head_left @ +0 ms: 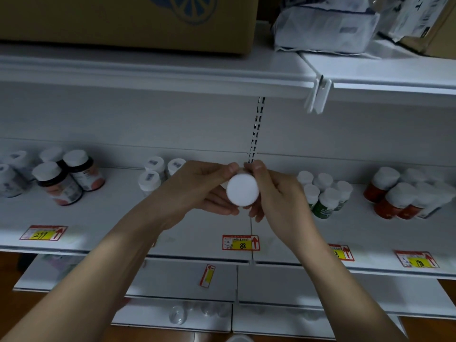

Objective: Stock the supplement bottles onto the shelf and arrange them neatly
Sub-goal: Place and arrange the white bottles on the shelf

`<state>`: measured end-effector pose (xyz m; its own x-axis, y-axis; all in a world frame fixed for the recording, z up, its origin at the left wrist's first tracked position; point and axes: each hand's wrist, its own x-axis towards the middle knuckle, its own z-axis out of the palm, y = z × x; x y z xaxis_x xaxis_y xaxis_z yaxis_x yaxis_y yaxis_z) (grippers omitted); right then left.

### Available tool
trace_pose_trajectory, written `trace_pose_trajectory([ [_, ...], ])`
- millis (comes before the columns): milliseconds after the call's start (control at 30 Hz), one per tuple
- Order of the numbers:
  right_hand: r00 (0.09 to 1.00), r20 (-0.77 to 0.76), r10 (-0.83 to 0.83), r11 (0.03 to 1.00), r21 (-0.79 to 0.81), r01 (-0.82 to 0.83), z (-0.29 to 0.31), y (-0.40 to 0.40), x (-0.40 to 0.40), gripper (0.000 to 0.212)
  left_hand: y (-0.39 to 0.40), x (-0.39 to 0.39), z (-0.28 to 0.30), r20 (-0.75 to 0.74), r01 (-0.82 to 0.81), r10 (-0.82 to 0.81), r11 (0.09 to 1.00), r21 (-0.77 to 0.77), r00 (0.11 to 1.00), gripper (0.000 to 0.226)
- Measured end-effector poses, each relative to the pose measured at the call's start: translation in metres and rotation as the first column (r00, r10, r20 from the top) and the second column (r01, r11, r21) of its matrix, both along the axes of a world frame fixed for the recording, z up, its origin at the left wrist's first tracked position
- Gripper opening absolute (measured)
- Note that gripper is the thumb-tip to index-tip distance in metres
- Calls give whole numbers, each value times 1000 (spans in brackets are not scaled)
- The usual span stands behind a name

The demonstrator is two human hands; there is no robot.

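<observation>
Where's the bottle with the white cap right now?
In the head view, centre frame: the white-capped bottle is held between the left hand and right hand, cap toward the camera, above the 88 price tag.

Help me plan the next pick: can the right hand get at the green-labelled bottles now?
Probably not yet: the right hand and left hand both hold the white-capped bottle. The green-labelled bottles stand unobstructed beside it.

On the white shelf [172, 225]: three dark bottles [58, 183] at left, three white bottles [154, 176], six green-labelled bottles [323, 193], several red bottles [387, 193] at right, five price tags [240, 242] along its front edge.
</observation>
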<state>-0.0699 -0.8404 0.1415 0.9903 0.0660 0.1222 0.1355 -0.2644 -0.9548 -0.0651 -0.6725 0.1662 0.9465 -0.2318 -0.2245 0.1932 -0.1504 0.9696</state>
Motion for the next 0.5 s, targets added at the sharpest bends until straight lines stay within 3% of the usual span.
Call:
trace_pose_trajectory([
  [67, 998, 32, 45, 999, -16, -44, -4, -4, 2, 29, 3, 2, -4, 36, 5, -4, 999, -34, 999, 47],
  [133, 991, 81, 110, 994, -31, -108, -7, -9, 4, 43, 5, 4, -8, 55, 3, 3, 995, -100, 998, 71],
  [200, 982, 113, 154, 988, -51, -149, -9, -12, 5, 57, 5, 7, -11, 77, 9, 3, 987, -161, 997, 79],
  [300, 986, 84, 142, 989, -55, -138, -12, -14, 7, 68, 6, 8, -14, 129, 40, -20, 987, -154, 991, 74],
  [400, 988, 78, 133, 990, -58, -129, -15, -15, 8, 59, 5, 9, -18, 172, 46, -27, 993, -108, 985, 69],
  [500, 985, 106, 133, 990, -59, -128, -14, -15, 8, 56, 2, 9, -22, 166, -18, 48, 984, -177, 985, 70],
])
